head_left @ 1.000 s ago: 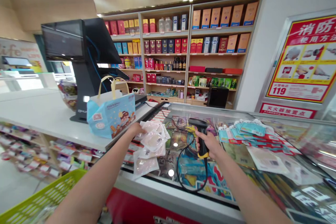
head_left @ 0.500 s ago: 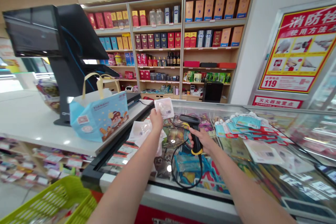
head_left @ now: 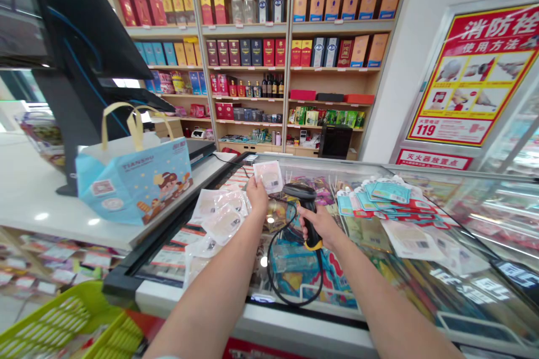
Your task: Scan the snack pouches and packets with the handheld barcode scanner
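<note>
Black and yellow, the pistol-shaped scanner (head_left: 300, 190) was gripped by the right hand (head_left: 322, 225), and above the glass-topped counter (head_left: 295, 328) one square clear-plastic packet (head_left: 268, 175) was pinched by the left hand (head_left: 256, 197), while similar packets (head_left: 225, 221), loosely piled, were not yet lifted.

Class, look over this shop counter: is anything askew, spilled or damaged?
Nothing looks spilled or damaged. Only untidiness shows: clear packets lie in a loose, overlapping heap by the left hand, and blue-and-red packets on the glass counter are fanned unevenly, not squared.
</note>
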Motion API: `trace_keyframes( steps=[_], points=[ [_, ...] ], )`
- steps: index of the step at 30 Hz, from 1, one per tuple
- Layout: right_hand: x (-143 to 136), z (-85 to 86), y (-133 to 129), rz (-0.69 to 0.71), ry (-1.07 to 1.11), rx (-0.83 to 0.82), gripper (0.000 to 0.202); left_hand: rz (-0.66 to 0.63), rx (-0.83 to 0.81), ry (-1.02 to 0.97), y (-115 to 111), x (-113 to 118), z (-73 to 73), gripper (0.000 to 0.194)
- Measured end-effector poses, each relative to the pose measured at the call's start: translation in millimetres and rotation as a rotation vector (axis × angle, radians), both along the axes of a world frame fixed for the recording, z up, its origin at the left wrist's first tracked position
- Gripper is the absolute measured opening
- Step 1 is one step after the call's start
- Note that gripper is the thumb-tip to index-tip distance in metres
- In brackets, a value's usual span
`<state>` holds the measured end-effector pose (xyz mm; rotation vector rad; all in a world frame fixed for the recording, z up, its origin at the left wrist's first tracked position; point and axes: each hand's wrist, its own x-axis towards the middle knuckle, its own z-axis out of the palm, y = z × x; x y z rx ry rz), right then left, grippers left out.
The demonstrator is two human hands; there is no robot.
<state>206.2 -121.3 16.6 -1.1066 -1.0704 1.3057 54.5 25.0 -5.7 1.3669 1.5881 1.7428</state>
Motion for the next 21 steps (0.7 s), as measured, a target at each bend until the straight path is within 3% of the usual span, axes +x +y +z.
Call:
trace_keyframes(
  steps=[14, 21],
  points=[
    [1.9, -7.9, 3.7, 0.045, -0.005, -0.037, 0.036, 0.046, -0.025, 0.067, -3.8, 5.3, 0.2, 0.023],
    [16.4, -0.2, -5.0, -0.021, 0.005, -0.071, 0.036, -0.047, 0.005, -0.079, -5.2, 26.8, -5.9, 0.026]
  ],
)
